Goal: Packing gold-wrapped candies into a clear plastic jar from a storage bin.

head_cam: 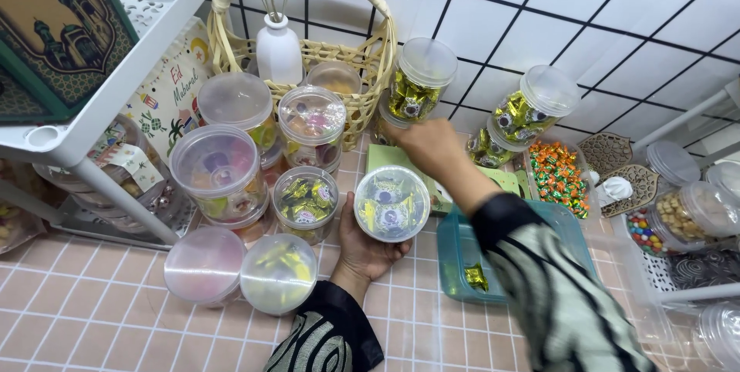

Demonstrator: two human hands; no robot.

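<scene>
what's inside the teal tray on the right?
One gold-wrapped candy lies on the floor of the teal tray. The right hand and its striped sleeve cross over the tray and cover most of its inside, so more cannot be ruled out.

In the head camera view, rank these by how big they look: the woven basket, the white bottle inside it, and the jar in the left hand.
1. Woven basket.
2. Jar in the left hand, though nearness to the camera enlarges it.
3. White bottle.

clear round lidded jar (391, 204) | gold-wrapped sweets inside | tipped, lid toward camera | over tiled counter
</scene>
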